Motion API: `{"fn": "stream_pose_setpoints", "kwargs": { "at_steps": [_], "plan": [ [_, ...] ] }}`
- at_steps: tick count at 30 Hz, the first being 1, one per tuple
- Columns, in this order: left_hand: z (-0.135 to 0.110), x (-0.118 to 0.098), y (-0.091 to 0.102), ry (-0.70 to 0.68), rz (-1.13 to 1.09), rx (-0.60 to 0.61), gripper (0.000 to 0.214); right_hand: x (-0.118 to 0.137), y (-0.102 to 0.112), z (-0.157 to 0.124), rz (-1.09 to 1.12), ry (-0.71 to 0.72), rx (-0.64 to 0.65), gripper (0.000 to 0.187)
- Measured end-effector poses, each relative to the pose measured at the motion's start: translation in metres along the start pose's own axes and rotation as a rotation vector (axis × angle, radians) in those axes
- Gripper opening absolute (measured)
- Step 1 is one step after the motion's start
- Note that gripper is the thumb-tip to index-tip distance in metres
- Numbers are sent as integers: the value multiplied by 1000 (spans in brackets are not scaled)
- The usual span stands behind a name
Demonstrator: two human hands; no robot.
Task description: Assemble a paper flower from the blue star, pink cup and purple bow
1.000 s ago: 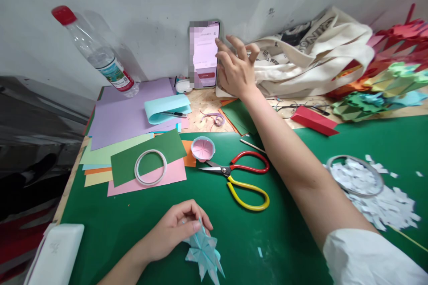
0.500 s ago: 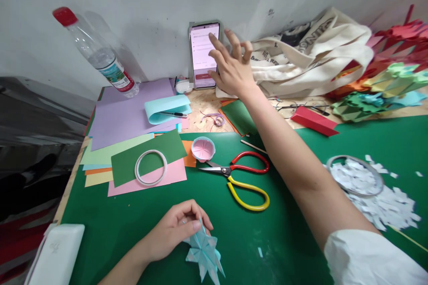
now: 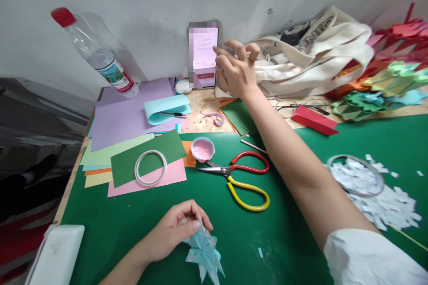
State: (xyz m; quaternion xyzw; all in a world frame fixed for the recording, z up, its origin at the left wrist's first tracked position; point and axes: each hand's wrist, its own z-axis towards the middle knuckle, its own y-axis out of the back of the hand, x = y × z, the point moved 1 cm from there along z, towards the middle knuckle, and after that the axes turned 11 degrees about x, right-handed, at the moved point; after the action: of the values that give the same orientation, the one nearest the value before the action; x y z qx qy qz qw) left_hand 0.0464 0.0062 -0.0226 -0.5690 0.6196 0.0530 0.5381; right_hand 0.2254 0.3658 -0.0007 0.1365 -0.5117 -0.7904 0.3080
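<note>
Between thumb and fingers, my left hand (image 3: 182, 227) pinches a light-blue folded paper star (image 3: 204, 251) low over the green mat (image 3: 133, 231). My right hand (image 3: 238, 69) is stretched out to a phone (image 3: 204, 53) that leans upright against the wall. Its index fingertip is at the right part of the lit screen; whether it touches the glass I cannot tell. The right fingers are apart and hold nothing. Scissors (image 3: 230, 171) with one red and one yellow handle lie open below the right forearm, beside a small pink and blue paper cup (image 3: 203, 149).
Coloured paper sheets (image 3: 127, 107) and a tape roll (image 3: 136, 167) lie at left, with a water bottle (image 3: 110, 69) behind. A cloth bag (image 3: 310, 62) and folded paper pieces (image 3: 368, 98) stand at back right. White paper scraps (image 3: 394, 207) lie under another roll (image 3: 381, 182). A white case (image 3: 63, 249) sits front left.
My right index finger has moved down and right across the phone screen, and the hand has drawn slightly rightward. The screen's content looks different. My left hand and the star stay put.
</note>
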Motion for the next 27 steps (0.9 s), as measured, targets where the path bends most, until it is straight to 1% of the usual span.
{"fn": "stream_pose_setpoints", "kwargs": {
  "at_steps": [5,9,13,15,22,27],
  "plan": [
    [1,-1,0,0,3,-7,28,-2,-3,1,20,42,45,43],
    [1,-1,0,-9,0,-1,28,0,0,0,38,70,106,41],
    [1,1,1,-6,7,-2,26,4,3,0,48,64,150,48],
    [1,1,0,-8,8,2,26,5,3,1,41,46,145,50],
    [1,-1,-1,-4,-4,-2,29,2,0,0,-18,6,40,48],
    [1,-1,-1,-4,8,0,28,0,0,-1,-5,10,73,48]
  ]
}}
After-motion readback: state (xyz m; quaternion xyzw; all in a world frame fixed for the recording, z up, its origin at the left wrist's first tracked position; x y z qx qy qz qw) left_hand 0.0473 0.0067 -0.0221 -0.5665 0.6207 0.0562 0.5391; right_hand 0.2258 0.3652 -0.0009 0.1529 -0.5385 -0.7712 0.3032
